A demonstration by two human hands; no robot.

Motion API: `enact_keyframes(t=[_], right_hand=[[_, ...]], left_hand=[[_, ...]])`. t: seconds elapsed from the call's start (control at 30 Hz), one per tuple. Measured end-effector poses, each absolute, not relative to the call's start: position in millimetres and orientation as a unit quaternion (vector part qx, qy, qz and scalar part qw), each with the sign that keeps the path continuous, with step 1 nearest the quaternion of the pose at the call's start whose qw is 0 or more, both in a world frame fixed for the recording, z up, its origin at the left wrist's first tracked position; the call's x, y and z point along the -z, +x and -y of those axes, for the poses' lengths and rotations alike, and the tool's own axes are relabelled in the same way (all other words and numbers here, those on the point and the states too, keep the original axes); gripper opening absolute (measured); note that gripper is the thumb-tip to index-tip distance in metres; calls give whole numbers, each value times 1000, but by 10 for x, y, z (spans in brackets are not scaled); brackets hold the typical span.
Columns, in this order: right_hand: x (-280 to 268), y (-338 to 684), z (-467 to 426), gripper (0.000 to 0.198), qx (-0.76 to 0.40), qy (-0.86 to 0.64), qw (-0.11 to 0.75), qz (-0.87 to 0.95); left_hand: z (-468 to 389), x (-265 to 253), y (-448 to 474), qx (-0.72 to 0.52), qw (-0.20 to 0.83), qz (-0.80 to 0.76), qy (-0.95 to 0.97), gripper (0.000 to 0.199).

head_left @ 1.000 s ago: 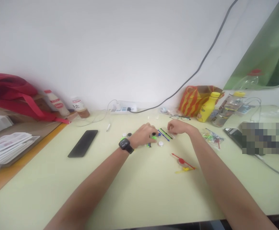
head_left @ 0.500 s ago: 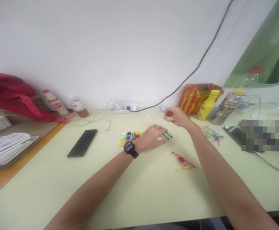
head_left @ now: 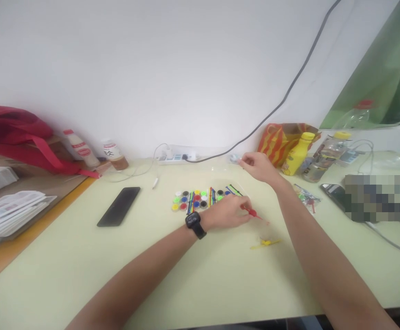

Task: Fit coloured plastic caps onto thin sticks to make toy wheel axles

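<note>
My left hand, with a black watch at the wrist, is pinched on a red arrow spinner just above the table. Beside and beneath that hand lie rows of small coloured discs with thin coloured arrow pointers between them. On the table below the red piece is a yellow arrow spinner. My right hand is raised near the wall, its fingers closed together. What they hold, if anything, cannot be made out; a small bluish-white thing is just left of the fingertips.
A black phone lies on the left. Bottles, including a yellow bottle, and a striped bag stand at the back. A power strip is by the wall. A small clear packet of coloured parts lies right of my right forearm.
My left hand has moved right and toward me, off the discs, and has picked up the red arrow spinner from beside the yellow one. My right hand has shifted slightly right.
</note>
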State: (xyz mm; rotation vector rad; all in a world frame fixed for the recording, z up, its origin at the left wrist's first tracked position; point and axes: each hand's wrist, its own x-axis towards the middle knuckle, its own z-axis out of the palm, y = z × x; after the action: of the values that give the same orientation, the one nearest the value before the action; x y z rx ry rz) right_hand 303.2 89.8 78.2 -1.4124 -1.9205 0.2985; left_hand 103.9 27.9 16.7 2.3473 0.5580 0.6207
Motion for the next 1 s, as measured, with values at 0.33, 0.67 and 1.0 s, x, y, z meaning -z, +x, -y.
enact_keyframes(t=[0.33, 0.67, 1.0], right_hand=[[-1056, 2876, -638, 30, -327, -429, 318, 780], [-957, 2639, -678, 17, -434, -395, 369, 721], [-714, 2749, -840, 28, -334, -486, 310, 746]], left_hand=[[-813, -357, 816, -451, 485, -318, 678, 18], [-803, -597, 617, -459, 430, -295, 719, 28], [-741, -560, 633, -401, 395, -300, 770, 10]])
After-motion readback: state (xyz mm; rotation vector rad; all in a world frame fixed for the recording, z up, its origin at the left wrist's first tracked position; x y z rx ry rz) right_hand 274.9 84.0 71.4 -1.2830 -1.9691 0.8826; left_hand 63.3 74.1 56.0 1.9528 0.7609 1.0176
